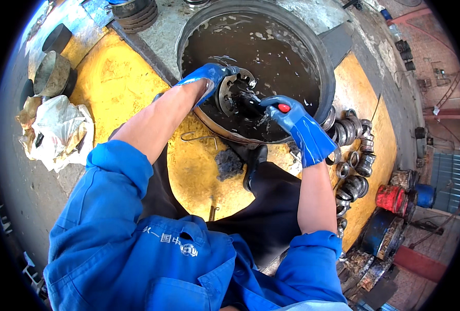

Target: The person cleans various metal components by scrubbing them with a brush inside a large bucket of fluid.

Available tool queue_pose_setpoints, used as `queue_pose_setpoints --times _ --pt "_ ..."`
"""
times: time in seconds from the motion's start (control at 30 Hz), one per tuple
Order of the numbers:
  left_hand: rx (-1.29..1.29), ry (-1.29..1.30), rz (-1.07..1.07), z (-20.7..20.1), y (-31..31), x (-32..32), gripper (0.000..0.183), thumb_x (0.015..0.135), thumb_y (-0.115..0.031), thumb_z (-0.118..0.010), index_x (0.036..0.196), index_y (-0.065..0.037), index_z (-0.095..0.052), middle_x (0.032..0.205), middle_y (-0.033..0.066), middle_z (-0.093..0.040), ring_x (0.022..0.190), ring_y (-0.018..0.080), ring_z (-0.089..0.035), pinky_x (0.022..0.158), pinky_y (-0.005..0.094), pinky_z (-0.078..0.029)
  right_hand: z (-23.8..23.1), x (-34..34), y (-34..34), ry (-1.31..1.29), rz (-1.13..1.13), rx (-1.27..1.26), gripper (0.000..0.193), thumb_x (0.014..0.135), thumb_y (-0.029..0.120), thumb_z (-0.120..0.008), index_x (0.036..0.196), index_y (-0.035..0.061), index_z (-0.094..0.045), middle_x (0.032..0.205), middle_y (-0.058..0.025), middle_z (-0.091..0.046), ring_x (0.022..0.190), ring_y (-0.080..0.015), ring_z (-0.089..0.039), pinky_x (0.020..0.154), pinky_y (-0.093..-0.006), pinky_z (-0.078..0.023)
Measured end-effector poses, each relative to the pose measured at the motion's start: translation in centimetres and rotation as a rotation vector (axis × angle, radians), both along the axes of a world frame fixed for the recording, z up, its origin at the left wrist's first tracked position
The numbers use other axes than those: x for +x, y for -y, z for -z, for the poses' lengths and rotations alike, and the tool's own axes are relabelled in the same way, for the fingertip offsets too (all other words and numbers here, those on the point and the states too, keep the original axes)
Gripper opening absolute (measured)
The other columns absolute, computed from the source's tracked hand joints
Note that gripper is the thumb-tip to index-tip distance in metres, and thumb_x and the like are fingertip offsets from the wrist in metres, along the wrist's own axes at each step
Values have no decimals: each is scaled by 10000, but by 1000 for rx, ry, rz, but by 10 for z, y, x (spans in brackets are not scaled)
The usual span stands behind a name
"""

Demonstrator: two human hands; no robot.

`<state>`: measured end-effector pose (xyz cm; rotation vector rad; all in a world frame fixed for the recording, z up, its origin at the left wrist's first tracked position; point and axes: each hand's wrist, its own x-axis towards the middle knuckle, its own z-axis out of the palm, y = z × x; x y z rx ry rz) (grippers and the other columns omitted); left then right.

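Left hand (220, 73): grip clasping ring (225, 99) by its edge, tilted, presumably baring its inside.
Right hand (289, 121): grip closed around red-ended tool (284, 108), far end at the ring.
Tub (327, 78): under ring; dark liquid (214, 45) likely catches drips.

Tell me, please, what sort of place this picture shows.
Probably a mechanical repair workshop: there is a large round tub of dark liquid, many metal rings gathered on the yellow ground, and a stained blue drum at the right.
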<state>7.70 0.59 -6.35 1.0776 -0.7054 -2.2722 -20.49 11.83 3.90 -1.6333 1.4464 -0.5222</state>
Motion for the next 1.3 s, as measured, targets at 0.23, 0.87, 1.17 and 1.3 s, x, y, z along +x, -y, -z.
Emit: queue_pose_setpoints --times 0.23,0.87,1.17,1.3 --pt "-559 830 243 9 22 -16 480 794 -244 -851 1178 15 -726 1064 151 -744 945 236 -669 872 361 -517 19 -10 16 52 185 -158 210 898 34 -697 1088 82 -774 996 -41 -749 896 -115 -663 840 -276 -534" --pt "-1301 1171 742 -78 -6 -69 684 680 -287 -874 1305 -147 -634 1181 173 -702 1140 372 -653 972 473 -519 13 -14 30 27 378 -406 175 884 78 -710 1048 72 -771 1016 -99 -755 953 -198 -714 906 -311 -540" --pt "-1642 1055 899 -84 -7 -61 662 661 -270 -854 1276 -164 -634 1145 162 -705 1110 382 -651 956 475 -520 -3 -23 30 166 536 -152 195 978 187 -693 1131 86 -758 1006 -46 -765 839 -143 -719 739 -295 -573" --pt "-1580 998 775 -74 -4 -44 662 670 -304 -862 1274 -152 -638 1173 148 -707 1126 368 -652 961 469 -522 -32 -17 18 306 665 -100 232 997 227 -681 1142 55 -738 1011 -63 -770 796 -158 -740 652 -275 -575"
